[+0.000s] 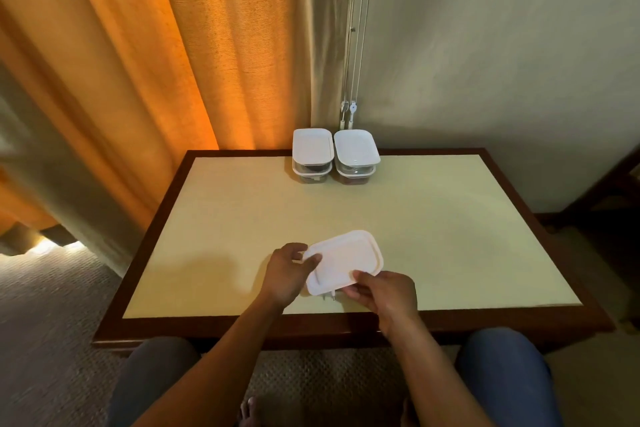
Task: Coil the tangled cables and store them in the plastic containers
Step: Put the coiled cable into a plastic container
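— Where is the white lid (343, 262)?
— Low centre, over the table (450, 236). The left hand (289, 270) curls round its left edge and the right hand (384, 291) pinches its near edge.
— And the containers?
— Mid-frame, lidded: left stack (312, 158) and right stack (356, 158). There is something dark inside; I cannot tell what.

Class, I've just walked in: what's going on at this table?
A person holds a white-lidded container at the near edge of the table, left hand gripping its left side, right hand pinching its near corner. A plug pokes out beneath the lid. Four closed containers sit in two stacks at the far edge.
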Demonstrator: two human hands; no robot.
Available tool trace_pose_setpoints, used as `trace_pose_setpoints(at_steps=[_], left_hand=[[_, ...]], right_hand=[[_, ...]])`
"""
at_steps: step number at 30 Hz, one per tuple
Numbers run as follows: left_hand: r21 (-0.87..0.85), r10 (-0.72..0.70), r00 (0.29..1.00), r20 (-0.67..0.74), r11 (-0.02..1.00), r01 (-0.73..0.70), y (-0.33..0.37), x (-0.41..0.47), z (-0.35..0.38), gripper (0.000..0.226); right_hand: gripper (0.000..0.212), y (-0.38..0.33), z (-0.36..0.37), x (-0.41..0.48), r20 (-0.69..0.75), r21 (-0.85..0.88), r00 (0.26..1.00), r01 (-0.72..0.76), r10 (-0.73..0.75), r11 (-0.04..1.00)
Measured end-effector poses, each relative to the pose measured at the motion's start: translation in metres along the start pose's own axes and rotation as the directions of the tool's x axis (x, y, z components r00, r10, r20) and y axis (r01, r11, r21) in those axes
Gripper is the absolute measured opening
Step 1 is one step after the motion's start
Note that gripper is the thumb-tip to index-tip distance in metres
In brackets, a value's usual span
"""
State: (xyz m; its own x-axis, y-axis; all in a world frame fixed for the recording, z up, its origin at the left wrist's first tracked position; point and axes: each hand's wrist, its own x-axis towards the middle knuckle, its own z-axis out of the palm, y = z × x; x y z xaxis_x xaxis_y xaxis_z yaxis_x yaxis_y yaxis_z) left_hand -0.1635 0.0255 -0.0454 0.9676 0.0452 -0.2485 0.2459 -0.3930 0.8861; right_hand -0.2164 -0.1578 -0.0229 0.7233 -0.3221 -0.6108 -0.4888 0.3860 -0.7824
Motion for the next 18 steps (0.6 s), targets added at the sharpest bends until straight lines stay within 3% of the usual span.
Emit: trace_pose_setpoints(at_steps=[3,5,7,10,13,18], left_hand=[[0.013,0.057,0.998,0.028,0.998,-0.057,0.001,-0.009,0.002,0.086],[0.153,0.112,0.986,0.121,0.98,-0.13,-0.005,-0.015,0.005,0.118],[0.297,0.158,0.962,0.223,0.929,-0.222,-0.012,-0.021,0.008,0.128],[0.353,0.199,0.957,0.212,0.897,-0.265,-0.015,-0.027,0.016,0.116],[0.344,0.233,0.964,0.129,0.901,-0.264,-0.017,-0.024,0.021,0.097],[0.201,0.209,0.974,0.083,0.954,-0.222,-0.011,-0.019,0.014,0.066]], right_hand=[[0.027,-0.001,-0.006,0.0,-0.003,0.026,1.0,-0.006,0.006,1.0],[0.041,-0.002,-0.01,0.0,-0.035,0.024,0.999,0.022,-0.021,0.999],[0.052,0.0,-0.014,0.002,-0.08,-0.051,0.995,0.063,-0.067,0.997],[0.049,0.005,-0.015,0.005,-0.123,-0.348,0.975,0.134,-0.187,0.928],[0.038,0.003,-0.014,0.0,-0.118,-0.628,0.945,0.166,-0.304,0.761],[0.031,-0.004,-0.02,0.007,-0.095,-0.791,0.92,0.162,-0.381,0.589]])
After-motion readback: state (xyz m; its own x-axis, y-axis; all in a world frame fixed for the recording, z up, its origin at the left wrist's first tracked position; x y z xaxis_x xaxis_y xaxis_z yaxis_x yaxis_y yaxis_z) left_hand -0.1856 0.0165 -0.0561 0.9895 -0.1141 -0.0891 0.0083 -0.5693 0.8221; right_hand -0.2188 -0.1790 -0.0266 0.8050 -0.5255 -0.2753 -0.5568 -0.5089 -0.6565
